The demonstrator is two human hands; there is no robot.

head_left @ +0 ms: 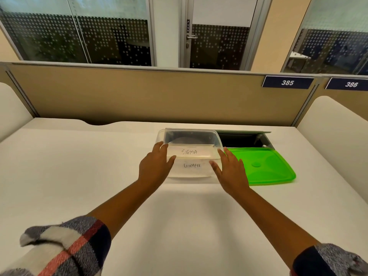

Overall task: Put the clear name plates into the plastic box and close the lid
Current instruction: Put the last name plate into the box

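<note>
A clear plastic box (191,134) stands open on the white desk, right of centre. In it are two clear name plates: one marked SIGMA (189,152) at rim height, and one marked GIRAFEE (192,165) lower down and nearer to me. My left hand (156,165) is at the SIGMA plate's left end and my right hand (229,168) at its right end. On each hand the fingers lie along the plate's end and the thumb sits under its lower edge. The green lid (264,166) lies flat on the desk, touching the box's right side.
An open cable hatch (245,139) with a raised flap sits in the desk (99,176) just behind the lid and box. A tan partition (139,96) closes off the far edge. White side panels stand at the left and right.
</note>
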